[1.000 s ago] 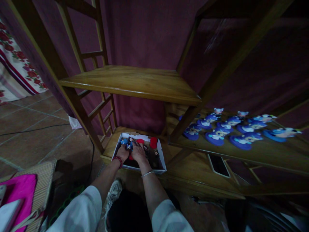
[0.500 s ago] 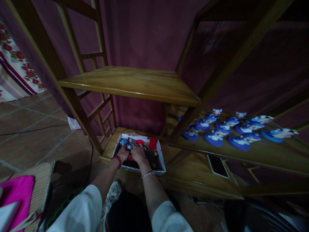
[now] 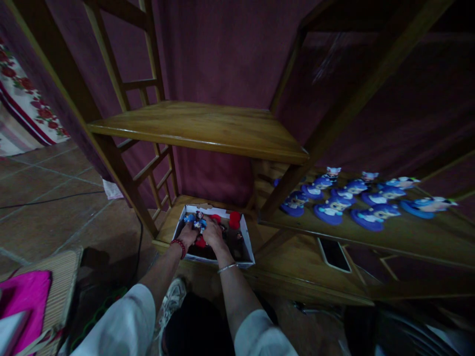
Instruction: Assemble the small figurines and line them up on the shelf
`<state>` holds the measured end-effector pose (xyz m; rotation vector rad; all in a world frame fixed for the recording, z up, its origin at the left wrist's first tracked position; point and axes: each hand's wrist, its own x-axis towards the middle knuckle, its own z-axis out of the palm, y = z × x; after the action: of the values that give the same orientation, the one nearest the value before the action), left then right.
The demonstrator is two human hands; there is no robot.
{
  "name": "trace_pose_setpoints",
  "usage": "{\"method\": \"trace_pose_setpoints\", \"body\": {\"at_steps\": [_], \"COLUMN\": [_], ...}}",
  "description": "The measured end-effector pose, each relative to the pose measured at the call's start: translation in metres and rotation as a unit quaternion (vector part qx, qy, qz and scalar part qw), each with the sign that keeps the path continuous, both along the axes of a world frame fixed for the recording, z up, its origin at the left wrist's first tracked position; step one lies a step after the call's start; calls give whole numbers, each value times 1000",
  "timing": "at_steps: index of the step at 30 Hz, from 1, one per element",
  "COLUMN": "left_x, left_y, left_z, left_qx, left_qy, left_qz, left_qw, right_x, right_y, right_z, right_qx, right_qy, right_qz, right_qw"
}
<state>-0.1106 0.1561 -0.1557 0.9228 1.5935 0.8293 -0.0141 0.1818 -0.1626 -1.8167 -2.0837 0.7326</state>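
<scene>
On the low shelf stands a shallow white cardboard box [image 3: 249, 242] holding small figurines and red pieces. Both my hands reach down into its left half. My left hand [image 3: 188, 235] has a red bead bracelet and closes its fingers on a small blue-and-white figurine [image 3: 200, 225]. Close beside it, my right hand [image 3: 213, 234], with a silver bangle, touches the same spot; its fingertips are too dark and small to read. A blue figurine [image 3: 189, 217] lies beyond my left hand. A round red piece [image 3: 234, 220] and a dark small figurine [image 3: 239, 236] sit to the right.
Several purple-blue figurines on round bases [image 3: 334, 210] stand on the shelf to the right. Below them lies a phone-like dark slab [image 3: 334, 254]. A wooden shelf board [image 3: 200, 126] overhangs the box. A pink cloth [image 3: 27, 301] lies at lower left.
My right hand has shifted slightly right, so more of the blue-and-white figurine shows between my hands. The box and the shelf figurines stay put.
</scene>
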Motion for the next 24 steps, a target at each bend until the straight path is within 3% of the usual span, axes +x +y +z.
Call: {"method": "trace_pose_setpoints", "body": {"at_steps": [15,24], "left_x": [-1,1], "left_y": [0,-2], "left_z": [4,8], "left_qx": [5,31], "left_qy": [-7,-23], "left_qz": [15,11], "left_qw": [1000,999], "right_x": [1,7], "right_y": [-1,-4], "right_z": [2,3], "right_qx": [-5,-27], "right_qy": [50,119], "right_qz": [-12,46], "right_qw": [999,991]}}
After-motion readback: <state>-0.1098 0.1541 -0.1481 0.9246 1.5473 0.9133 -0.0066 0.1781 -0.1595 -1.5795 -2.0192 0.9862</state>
